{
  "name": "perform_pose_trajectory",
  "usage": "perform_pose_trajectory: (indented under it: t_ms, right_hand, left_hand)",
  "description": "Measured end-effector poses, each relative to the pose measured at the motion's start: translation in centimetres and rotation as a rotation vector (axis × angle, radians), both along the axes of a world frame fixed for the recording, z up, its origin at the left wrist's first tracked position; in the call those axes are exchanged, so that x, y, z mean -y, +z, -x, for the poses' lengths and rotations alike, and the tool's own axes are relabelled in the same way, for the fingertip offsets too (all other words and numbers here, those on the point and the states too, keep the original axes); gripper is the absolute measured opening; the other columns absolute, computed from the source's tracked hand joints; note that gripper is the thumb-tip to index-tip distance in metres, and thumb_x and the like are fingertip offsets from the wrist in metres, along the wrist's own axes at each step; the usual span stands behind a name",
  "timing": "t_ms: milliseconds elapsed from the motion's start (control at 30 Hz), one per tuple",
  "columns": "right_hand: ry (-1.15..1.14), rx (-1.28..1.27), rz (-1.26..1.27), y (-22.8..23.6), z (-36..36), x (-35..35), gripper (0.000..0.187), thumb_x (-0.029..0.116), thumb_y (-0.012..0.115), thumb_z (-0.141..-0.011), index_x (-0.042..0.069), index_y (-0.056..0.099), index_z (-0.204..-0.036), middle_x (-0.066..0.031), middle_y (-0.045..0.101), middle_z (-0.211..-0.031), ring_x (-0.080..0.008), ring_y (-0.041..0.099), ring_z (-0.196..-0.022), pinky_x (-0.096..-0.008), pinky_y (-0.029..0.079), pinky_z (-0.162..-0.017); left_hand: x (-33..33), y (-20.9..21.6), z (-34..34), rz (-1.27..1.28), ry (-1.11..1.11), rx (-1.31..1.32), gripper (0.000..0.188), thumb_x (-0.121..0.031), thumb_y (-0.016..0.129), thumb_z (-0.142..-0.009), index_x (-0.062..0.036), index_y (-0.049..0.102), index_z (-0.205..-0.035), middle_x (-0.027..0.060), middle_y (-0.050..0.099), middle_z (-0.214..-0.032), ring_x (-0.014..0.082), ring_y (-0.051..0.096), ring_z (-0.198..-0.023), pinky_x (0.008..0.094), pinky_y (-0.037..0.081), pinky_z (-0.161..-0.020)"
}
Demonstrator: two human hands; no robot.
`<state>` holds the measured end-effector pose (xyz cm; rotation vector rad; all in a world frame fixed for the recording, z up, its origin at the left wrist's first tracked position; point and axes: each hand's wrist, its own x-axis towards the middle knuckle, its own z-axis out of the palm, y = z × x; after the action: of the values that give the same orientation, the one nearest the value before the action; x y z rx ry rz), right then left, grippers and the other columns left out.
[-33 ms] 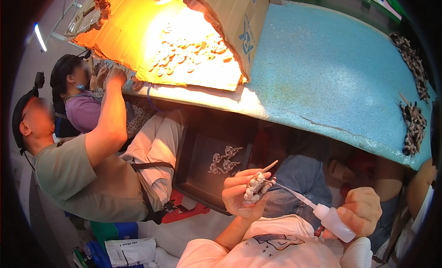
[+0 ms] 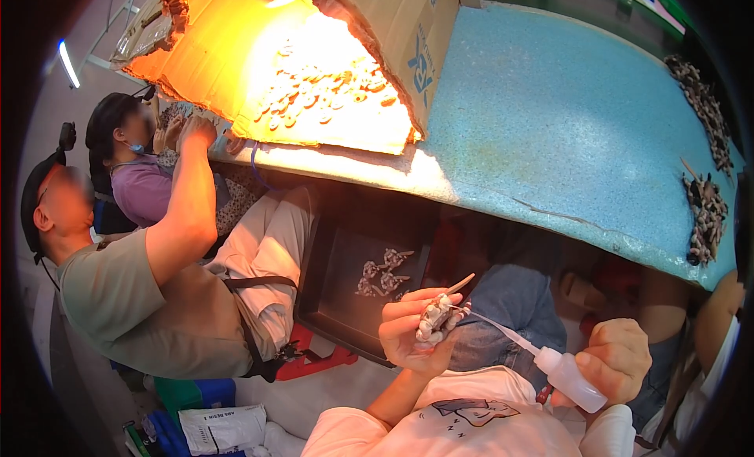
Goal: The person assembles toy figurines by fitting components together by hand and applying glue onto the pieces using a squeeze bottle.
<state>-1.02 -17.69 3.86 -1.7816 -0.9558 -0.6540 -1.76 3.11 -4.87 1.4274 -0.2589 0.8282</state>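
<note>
Between the fingers of my left hand (image 2: 412,335) is a small knobbly whitish-grey figurine (image 2: 437,319), its exact kind unclear. A thin wooden stick (image 2: 462,283) juts out just above it. My right hand (image 2: 616,363) is wrapped around a translucent white squeeze bottle (image 2: 572,381) lying tilted, its long thin nozzle (image 2: 503,331) pointing left. The nozzle's tip reaches the figurine; whether it touches cannot be made out. Similar small figurines (image 2: 385,273) lie in a dark tray (image 2: 338,308) left of my left hand.
Ahead stretches a blue tabletop (image 2: 534,104) with piles of small dark pieces (image 2: 705,217) at its right edge. A cut cardboard box (image 2: 428,56) under a bright lamp shelters many small pieces (image 2: 322,92). Two co-workers (image 2: 141,292) sit at left. A red stool (image 2: 322,359) stands beside the tray.
</note>
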Motion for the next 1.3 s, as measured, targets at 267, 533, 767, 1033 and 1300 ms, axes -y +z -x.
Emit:
perform_pose_trajectory:
  t_ms: [267,533,767,1033,1300]
  right_hand:
    - [-0.029,-0.006,0.017,-0.04,-0.06,-0.21,0.047,0.02,0.082,-0.055,0.001,0.058,-0.09,-0.0015,0.047,-0.055,-0.0098,0.038,-0.039,-0.0196,0.028,-0.035]
    - [-0.053,-0.007,0.036,0.06,0.06,-0.25,0.044,0.016,0.081,-0.053,0.001,0.058,-0.088,-0.0015,0.047,-0.056,-0.01,0.038,-0.039,-0.0198,0.029,-0.035]
    - [-0.042,0.008,0.026,0.12,-0.02,-0.23,0.044,0.018,0.082,-0.055,0.001,0.058,-0.088,-0.0016,0.047,-0.056,-0.0102,0.038,-0.039,-0.0196,0.028,-0.035]
    - [-0.024,-0.02,0.045,0.18,0.04,-0.12,0.045,0.019,0.083,-0.053,0.001,0.058,-0.087,-0.0012,0.047,-0.056,-0.0102,0.038,-0.039,-0.0199,0.029,-0.035]
    - [-0.003,0.007,0.034,0.01,-0.3,-0.2,0.045,0.02,0.083,-0.054,0.002,0.058,-0.087,-0.001,0.047,-0.056,-0.0101,0.038,-0.039,-0.0201,0.029,-0.036]
  left_hand:
    - [-0.19,-0.1,0.07,0.017,-0.009,-0.01,0.043,-0.009,0.073,-0.069,-0.0035,0.039,-0.095,0.011,0.044,-0.091,0.0316,0.06,-0.086,0.0406,0.058,-0.066]
    - [-0.22,-0.21,0.29,0.059,-0.049,0.018,0.043,0.0,0.072,-0.07,-0.0004,0.042,-0.1,0.0143,0.048,-0.096,0.0361,0.06,-0.088,0.0431,0.055,-0.074]
    - [0.0,-0.13,0.16,0.06,-0.067,0.032,0.042,0.0,0.071,-0.07,-0.0003,0.042,-0.1,0.0145,0.048,-0.096,0.0364,0.059,-0.088,0.0441,0.055,-0.074]
    - [-0.08,-0.08,0.1,0.01,-0.013,-0.005,0.041,-0.006,0.072,-0.069,-0.0026,0.039,-0.095,0.011,0.043,-0.092,0.0311,0.058,-0.088,0.0425,0.059,-0.067]
    - [-0.31,-0.15,0.15,-0.004,-0.011,0.0,0.042,-0.006,0.072,-0.069,-0.0026,0.039,-0.096,0.0108,0.043,-0.092,0.0314,0.058,-0.089,0.0428,0.059,-0.067]
